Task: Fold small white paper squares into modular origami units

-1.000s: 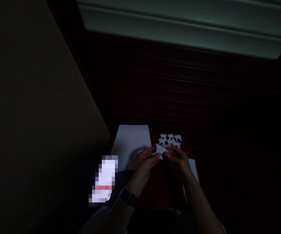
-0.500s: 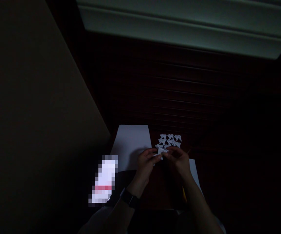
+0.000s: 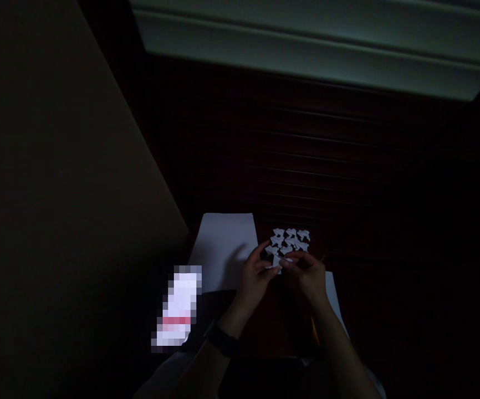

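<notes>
Between my two hands is a small piece of folded white paper [image 3: 277, 260], partly covered by my fingers. My left hand [image 3: 253, 277] pinches it from the left, with the index finger raised away from the thumb. From the other side my right hand [image 3: 309, 277] grips its right edge between thumb and fingers. Just beyond my fingertips lie several small folded white paper figures [image 3: 291, 242], set out in rows on the dark red table [image 3: 265, 327]. Their exact shape is hard to make out in the dim light.
A stack of white paper sheets [image 3: 227, 238] lies to the left of my hands. Another white sheet [image 3: 333, 291] shows beyond my right forearm, near a thin yellow object [image 3: 315, 332]. At lower left a bright, pixelated screen [image 3: 179, 305] glows. Dark ridged panelling [image 3: 290, 149] rises behind.
My left index finger has lifted and straightened away from the paper. The folded paper has tilted and dropped slightly, and more of the nearest paper figures shows.
</notes>
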A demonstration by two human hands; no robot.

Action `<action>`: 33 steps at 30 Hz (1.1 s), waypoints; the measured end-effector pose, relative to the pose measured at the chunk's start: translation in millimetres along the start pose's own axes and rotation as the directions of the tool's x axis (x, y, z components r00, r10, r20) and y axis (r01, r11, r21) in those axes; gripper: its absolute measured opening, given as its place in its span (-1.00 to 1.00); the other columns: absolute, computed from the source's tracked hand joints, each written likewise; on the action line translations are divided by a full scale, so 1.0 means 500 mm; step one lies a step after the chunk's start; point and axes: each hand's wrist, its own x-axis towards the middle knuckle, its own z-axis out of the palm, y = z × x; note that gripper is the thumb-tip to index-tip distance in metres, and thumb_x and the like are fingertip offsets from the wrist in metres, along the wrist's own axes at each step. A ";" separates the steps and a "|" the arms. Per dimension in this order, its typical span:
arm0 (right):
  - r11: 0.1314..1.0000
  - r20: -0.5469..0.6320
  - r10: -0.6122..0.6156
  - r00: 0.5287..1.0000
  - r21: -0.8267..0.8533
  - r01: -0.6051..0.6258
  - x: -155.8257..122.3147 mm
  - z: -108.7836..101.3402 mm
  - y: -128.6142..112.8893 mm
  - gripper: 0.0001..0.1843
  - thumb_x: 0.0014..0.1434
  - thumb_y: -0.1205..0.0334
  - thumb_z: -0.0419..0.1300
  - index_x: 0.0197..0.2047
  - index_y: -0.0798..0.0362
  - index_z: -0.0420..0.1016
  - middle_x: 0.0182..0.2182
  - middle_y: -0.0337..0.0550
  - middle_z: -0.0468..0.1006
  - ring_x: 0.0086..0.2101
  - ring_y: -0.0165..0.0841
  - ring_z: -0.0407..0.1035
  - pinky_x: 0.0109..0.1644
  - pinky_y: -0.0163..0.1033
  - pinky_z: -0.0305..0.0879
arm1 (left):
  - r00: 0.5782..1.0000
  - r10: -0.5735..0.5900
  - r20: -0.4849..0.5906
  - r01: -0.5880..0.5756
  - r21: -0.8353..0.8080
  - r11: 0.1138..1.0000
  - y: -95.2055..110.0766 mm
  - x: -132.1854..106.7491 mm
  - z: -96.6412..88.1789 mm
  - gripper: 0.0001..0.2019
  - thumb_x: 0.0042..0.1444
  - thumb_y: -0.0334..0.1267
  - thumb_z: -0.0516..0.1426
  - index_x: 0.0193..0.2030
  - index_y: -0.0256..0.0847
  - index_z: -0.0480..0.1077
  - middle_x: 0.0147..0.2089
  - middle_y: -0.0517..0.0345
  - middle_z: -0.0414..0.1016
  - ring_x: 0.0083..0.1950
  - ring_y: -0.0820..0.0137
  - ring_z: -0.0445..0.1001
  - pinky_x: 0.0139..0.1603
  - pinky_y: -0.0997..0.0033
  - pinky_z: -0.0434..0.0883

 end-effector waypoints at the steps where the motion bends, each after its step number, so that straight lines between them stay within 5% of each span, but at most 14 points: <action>1: 1.000 -0.005 0.012 1.000 0.006 -0.012 0.001 -0.001 0.003 -0.73 -0.19 0.14 0.37 -0.36 0.05 0.52 -0.48 -0.18 0.52 -0.48 -0.33 0.37 -0.42 -0.27 0.24 | 1.000 0.007 0.008 -0.008 0.016 1.000 0.000 0.002 -0.001 -0.42 -0.11 -0.33 0.24 0.12 -0.14 0.26 -0.40 0.16 0.49 -0.35 0.41 0.46 -0.31 0.48 0.35; 8: 0.997 0.081 0.055 0.995 0.055 -0.059 0.002 -0.007 0.010 -0.67 -0.19 0.12 0.37 -0.31 0.06 0.51 -0.60 -0.30 0.41 -0.62 -0.45 0.23 -0.54 -0.33 0.14 | 0.999 -0.037 -0.023 0.038 0.018 0.999 -0.013 0.008 -0.005 -0.62 -0.17 -0.30 0.27 -0.14 -0.25 0.42 -0.46 0.15 0.48 -0.40 0.41 0.45 -0.37 0.50 0.33; 27: 0.970 0.142 0.146 0.979 0.171 -0.170 0.009 -0.019 0.008 -0.57 -0.29 0.18 0.42 -0.27 0.08 0.49 -0.61 -0.31 0.41 -0.65 -0.45 0.25 -0.56 -0.32 0.19 | 0.996 -0.085 -0.027 0.086 0.017 0.996 -0.010 0.002 -0.006 -0.57 -0.18 -0.26 0.28 -0.09 -0.25 0.39 -0.42 0.08 0.54 -0.44 0.40 0.48 -0.44 0.51 0.34; 33: 0.991 0.189 0.102 0.977 0.071 -0.117 0.012 -0.026 0.004 -0.59 -0.27 0.18 0.41 -0.28 0.05 0.47 -0.62 -0.32 0.44 -0.65 -0.46 0.26 -0.54 -0.32 0.18 | 0.989 -0.139 -0.045 0.141 0.051 0.989 -0.017 0.005 -0.010 -0.58 -0.18 -0.26 0.29 -0.13 -0.30 0.37 -0.43 0.03 0.54 -0.42 0.34 0.50 -0.43 0.47 0.36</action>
